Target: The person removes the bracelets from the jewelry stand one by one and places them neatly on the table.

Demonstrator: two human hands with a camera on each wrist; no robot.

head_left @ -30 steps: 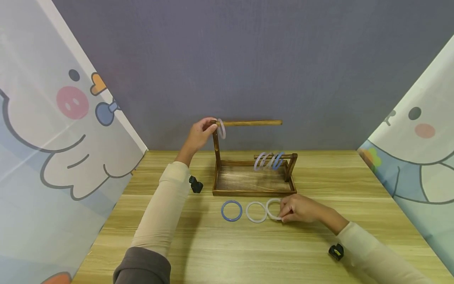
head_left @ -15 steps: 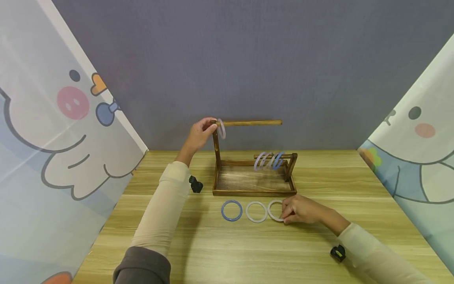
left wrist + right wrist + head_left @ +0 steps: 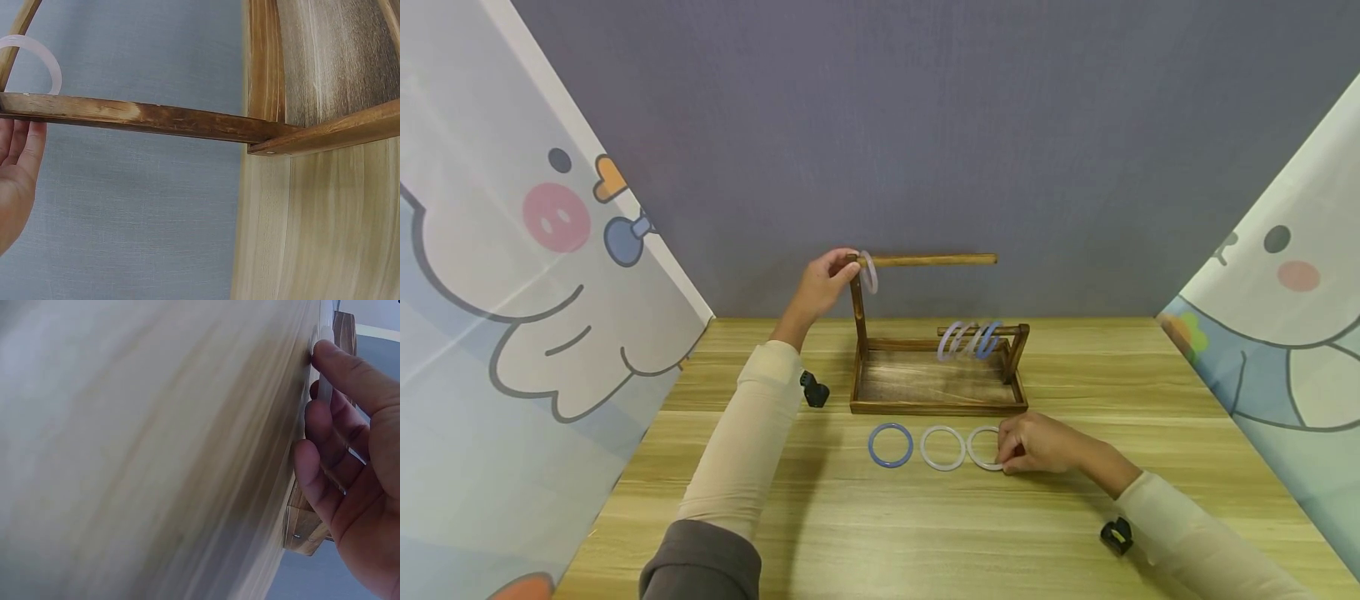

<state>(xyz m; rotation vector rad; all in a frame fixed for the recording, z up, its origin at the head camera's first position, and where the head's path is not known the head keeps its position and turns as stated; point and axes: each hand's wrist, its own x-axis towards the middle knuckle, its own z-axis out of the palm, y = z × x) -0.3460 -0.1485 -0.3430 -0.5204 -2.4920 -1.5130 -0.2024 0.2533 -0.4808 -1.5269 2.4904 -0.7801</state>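
A dark wooden bangle stand [image 3: 938, 409] has a tall post at left with a long bar, and a shorter bar at right. My left hand [image 3: 820, 287] grips the tall post's top corner, beside a pale pink bangle [image 3: 872, 277] hanging on the long bar. The left wrist view shows that bangle [image 3: 56, 74] above the post, with my fingers [image 3: 32, 147] at the post's side. On the table, my right hand [image 3: 1041, 443] pinches the edge of a white bangle [image 3: 972, 456]; its right part is hidden behind the fingers. Another white bangle [image 3: 923, 448] and a blue bangle [image 3: 872, 445] lie flat to its left.
Several pale bangles [image 3: 945, 344] and a blue bangle [image 3: 988, 343] hang on the shorter bar. Small black devices [image 3: 815, 390] sit at both wrists. A grey backdrop [image 3: 925, 150] rises behind the wooden table [image 3: 940, 533], with cartoon-printed panels [image 3: 535, 283] at both sides.
The right hand has shifted slightly right with the white bangle, which now lies a little apart from the middle one. The left hand keeps its place on the post.
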